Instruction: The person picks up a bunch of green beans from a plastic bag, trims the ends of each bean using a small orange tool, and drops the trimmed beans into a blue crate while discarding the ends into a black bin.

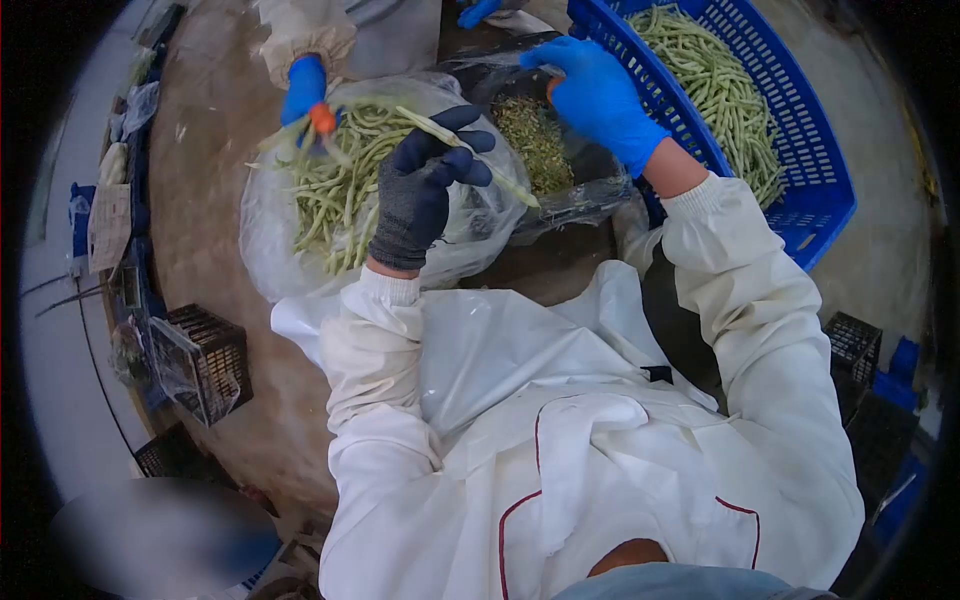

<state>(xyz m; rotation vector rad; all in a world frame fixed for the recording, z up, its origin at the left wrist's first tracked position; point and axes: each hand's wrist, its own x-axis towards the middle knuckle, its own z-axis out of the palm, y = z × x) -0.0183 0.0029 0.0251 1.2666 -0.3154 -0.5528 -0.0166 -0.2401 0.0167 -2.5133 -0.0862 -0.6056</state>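
Observation:
My left hand (425, 190), in a dark grey glove, is shut on a long green bean (510, 185) that it holds over a clear plastic bag of green beans (330, 200). My right hand (600, 100), in a blue glove, is curled at the rim of a blue crate (800, 215) filled with green beans (720, 80). A small orange piece (552, 88), apparently a tool handle, shows at its thumb. Between my hands lies a dark bag holding chopped bean trimmings (535, 140).
A co-worker's blue-gloved hand (303, 88) holds something orange over the far side of the clear bag. A black crate (205, 360) lined with plastic stands on the floor at the left, and another black crate (855, 345) stands at the right.

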